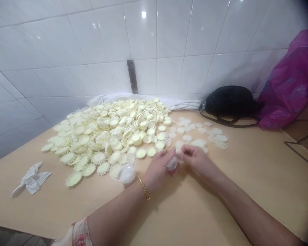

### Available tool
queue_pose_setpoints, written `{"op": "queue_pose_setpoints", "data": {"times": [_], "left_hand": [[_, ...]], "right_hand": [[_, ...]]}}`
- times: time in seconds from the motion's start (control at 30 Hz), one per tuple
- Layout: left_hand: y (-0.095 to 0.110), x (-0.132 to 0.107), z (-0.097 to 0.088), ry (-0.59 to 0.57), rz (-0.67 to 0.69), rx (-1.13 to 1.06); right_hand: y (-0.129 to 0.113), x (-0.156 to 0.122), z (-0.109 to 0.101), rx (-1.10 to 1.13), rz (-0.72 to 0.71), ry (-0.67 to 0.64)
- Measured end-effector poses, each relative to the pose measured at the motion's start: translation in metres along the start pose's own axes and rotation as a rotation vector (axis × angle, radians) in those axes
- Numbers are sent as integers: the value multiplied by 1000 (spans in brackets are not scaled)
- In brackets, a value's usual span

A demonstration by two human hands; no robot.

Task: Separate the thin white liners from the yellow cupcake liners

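Through the head view, I'm looking down at a person's two bare hands over a wooden table (190, 218). The left hand (161, 168), with a gold bangle (143, 188) at its wrist, grasps a white scalloped piece (172, 164) between thumb and fingers, just above the tabletop; I take it this hand serves as the steady support, offering the piece's edge to the other. The right hand (193, 157) comes in from the opposite side, thumb and fingers drawn close at that edge; whether they have closed on anything, I cannot tell. Such a light pinch would suit something this thin, which a full fist might crease. Beyond the right hand lie loose white pieces (199, 142), scattered flat and partly overlapping, probably so they are easy to pick up. A big pile of pale yellow discs (115, 126) spreads to the left and back, seemingly heaped there to leave the near edge free for the forearms. A clear plastic tub (113, 172) with something white inside stands just beside the left hand, handy to reach. The black bag (231, 100) and pink plastic bag (289, 78) sit by the tiled wall (174, 34), likely out of the way.
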State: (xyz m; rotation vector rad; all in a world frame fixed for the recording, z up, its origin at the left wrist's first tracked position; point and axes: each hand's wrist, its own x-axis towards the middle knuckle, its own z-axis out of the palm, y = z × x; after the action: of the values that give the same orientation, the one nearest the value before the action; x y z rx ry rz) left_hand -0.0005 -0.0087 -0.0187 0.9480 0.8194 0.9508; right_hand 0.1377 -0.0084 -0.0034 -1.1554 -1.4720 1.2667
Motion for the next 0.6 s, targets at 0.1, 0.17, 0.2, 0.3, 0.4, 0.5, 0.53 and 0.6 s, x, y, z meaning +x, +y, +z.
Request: {"op": "queue_pose_setpoints", "data": {"times": [0.1,0.17,0.2,0.3,0.4,0.5,0.53,0.6], "left_hand": [[-1,1,-1,3,-12,-10],[-2,1,-1,4,-29,-36],[-2,1,-2,1,-33,-42],[-3,2,-3,-14,-19,-31],[-5,3,-3,7,-26,-35],[-5,5,-4,54,-39,-75],[-5,5,-4,68,-30,-85],[-4,6,-5,89,10,-77]], "right_hand": [[1,1,0,-9,7,-25],[3,1,0,-32,-1,-15],[4,1,-1,-46,-3,-6],[6,1,-4,-42,4,-24],[5,2,-7,53,26,-131],[5,2,-8,176,45,-235],[6,3,-8,208,49,-249],[7,4,-9,235,54,-233]]}}
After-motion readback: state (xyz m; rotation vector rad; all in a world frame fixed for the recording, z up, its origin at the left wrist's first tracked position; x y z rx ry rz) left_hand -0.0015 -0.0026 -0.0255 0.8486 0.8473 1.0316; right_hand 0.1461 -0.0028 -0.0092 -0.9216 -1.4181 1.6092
